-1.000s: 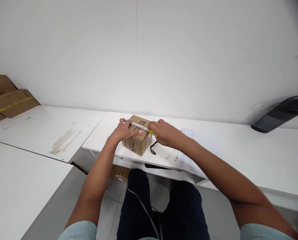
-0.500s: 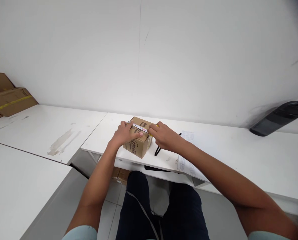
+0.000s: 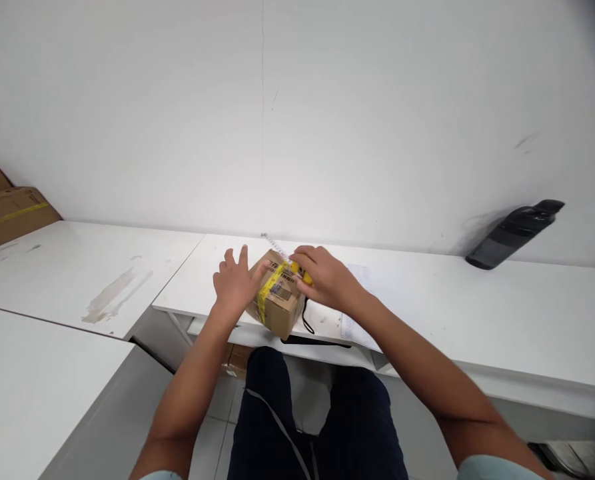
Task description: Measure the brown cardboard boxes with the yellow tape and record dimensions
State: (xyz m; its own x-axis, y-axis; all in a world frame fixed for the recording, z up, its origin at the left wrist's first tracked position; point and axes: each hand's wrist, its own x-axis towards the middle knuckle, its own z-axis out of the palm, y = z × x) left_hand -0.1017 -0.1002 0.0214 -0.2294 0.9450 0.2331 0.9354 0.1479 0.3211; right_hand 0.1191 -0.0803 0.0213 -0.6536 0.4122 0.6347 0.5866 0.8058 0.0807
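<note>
The small cardboard box (image 3: 278,300) sits toward the left end of the near tabletop (image 3: 482,307), its nearest corner at or just past the front edge; I can't tell whether it lies flat or is tipped a little. To my eye this is a measuring step at a pause, with the tape out but not laid along any side. The right hand (image 3: 324,275) has its fingers curled round a yellow tape measure (image 3: 297,268) over the box's right side, and the white blade (image 3: 276,247) pokes out past the box toward the back edge, its tip free. The left hand (image 3: 234,283) is spread wide at the box's left side, pinching nothing; its thumb reaches over the box's top, though whether it touches I can't tell. Next, I'd say, the work calls for squaring the box away from the front edge, then pinning the blade's tip to one of its edges with the left fingers and reading it straight.
</note>
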